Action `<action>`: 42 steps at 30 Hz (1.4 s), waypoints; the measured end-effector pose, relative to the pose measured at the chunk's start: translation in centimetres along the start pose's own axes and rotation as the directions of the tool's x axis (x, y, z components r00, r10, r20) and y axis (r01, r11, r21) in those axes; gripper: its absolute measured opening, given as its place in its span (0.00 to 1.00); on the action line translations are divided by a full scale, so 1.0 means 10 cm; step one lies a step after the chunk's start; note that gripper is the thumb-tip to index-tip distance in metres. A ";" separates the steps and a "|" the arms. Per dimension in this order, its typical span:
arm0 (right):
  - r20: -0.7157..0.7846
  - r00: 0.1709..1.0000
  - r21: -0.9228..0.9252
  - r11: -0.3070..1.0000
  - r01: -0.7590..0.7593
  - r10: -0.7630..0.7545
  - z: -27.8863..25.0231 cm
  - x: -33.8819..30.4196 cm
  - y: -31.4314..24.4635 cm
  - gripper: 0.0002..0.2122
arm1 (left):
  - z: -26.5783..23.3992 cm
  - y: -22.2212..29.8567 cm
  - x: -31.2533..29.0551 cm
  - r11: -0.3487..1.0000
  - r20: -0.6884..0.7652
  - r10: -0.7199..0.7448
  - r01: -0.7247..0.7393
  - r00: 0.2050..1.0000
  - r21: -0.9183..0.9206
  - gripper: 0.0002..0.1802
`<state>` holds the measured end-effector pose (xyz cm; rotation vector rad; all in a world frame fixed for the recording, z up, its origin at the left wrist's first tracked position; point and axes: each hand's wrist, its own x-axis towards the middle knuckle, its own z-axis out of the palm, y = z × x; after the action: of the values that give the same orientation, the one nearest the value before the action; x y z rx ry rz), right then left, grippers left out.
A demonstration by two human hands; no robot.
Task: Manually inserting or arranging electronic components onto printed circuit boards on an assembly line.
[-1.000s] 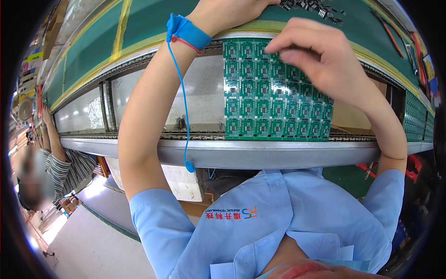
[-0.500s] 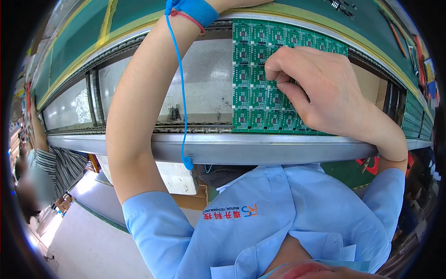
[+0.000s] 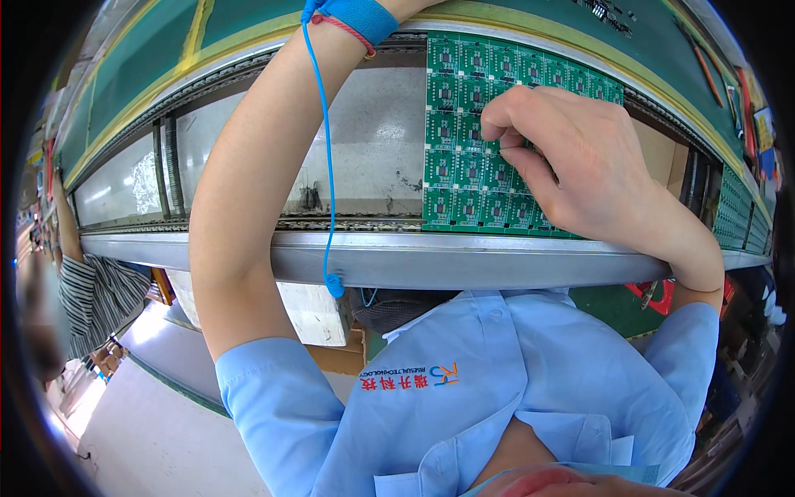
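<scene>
A green panel of many small circuit boards [image 3: 443, 124] lies across the rails of a conveyor, each board carrying small dark chips. Over its middle is my right hand [image 3: 571, 157], thumb and index finger brought together in a pinch just above the boards. Whatever sits between those fingertips, if anything, is too small to make out. My left forearm reaches up across the conveyor, wearing a blue wrist strap [image 3: 364, 21] with a blue cord [image 3: 328, 166] hanging from it. Only the edge of my left hand [image 3: 418, 5] shows at the top border; its fingers are cut off.
A metal rail [image 3: 464, 261] runs along the near side of the conveyor. Farther right another green board panel [image 3: 735, 199] sits on the line. Hand tools [image 3: 704, 66] and small dark parts [image 3: 609, 12] lie on the far green surface. At far left, a person in a striped sleeve [image 3: 79, 290] works nearby.
The circuit board panel has shifted slightly right along the conveyor, and my right hand has moved slightly right with it, still pinched. My left hand has slid farther out at the top.
</scene>
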<state>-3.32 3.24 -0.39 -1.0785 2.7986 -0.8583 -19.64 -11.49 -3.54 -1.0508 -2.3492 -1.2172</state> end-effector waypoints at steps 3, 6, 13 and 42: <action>-0.004 1.000 -0.025 1.000 -0.003 0.002 0.00 -0.03 0.00 0.13 | 0.06 0.01 -0.01 0.997 -0.114 0.013 -0.022 0.993 -0.075 0.07; 0.008 1.000 -0.025 1.000 -0.010 0.011 -0.02 -0.02 -0.03 0.13 | -0.01 -0.02 -0.02 0.995 -0.147 0.076 -0.085 0.986 -0.056 0.07; -0.029 1.000 -0.028 1.000 0.009 -0.010 -0.01 -0.05 0.00 0.13 | 0.01 -0.08 0.00 0.991 -0.137 0.074 -0.088 0.988 -0.101 0.09; -0.324 0.944 -0.198 0.971 -0.133 0.063 -0.40 0.31 1.05 0.08 | -0.43 0.86 -0.49 0.917 0.357 -0.281 0.359 0.891 -0.175 0.17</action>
<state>-12.95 9.61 -1.71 -0.8788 3.2470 -0.7912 -10.40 -14.03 1.36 -1.0255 -2.7738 -1.5831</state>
